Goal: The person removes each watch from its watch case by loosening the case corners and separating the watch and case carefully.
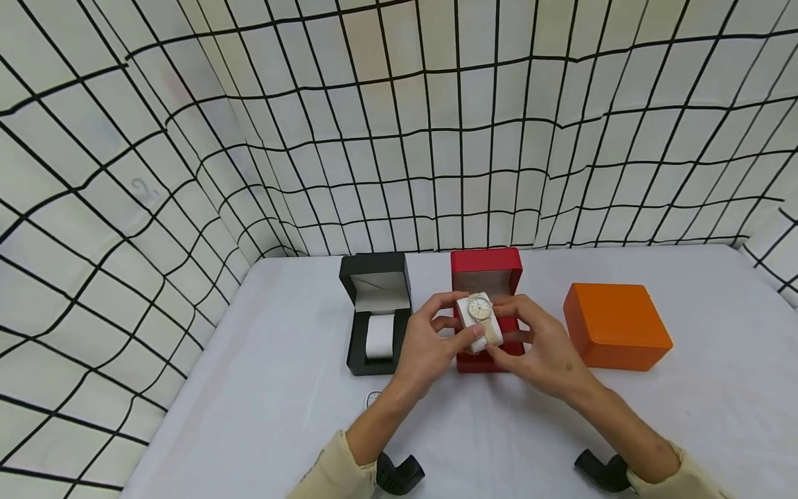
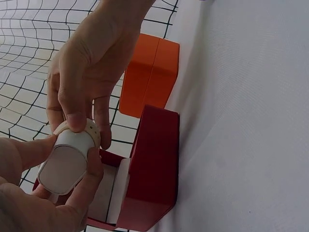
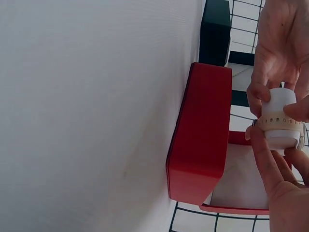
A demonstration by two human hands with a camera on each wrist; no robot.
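Note:
Both hands hold a white watch cushion (image 3: 277, 100) over the open red box (image 1: 486, 260). Around the cushion runs a cream-strapped watch (image 1: 479, 309), its round dial facing up in the head view. My left hand (image 1: 424, 346) grips the cushion from the left, thumb on the strap. From the other side my right hand (image 1: 548, 350) pinches it with thumb and fingers. The left wrist view shows the cushion's flat end (image 2: 63, 170) between the left fingers. Holes in the cream strap (image 3: 280, 123) show in the right wrist view.
Left of the red box stands an open dark box (image 1: 355, 346) with a white cushion (image 1: 379, 336) inside. A closed orange box (image 1: 617, 326) sits to the right. A small round dial (image 1: 373, 398) is partly hidden by the left forearm. Black netting (image 1: 430, 132) borders the white table (image 1: 268, 360).

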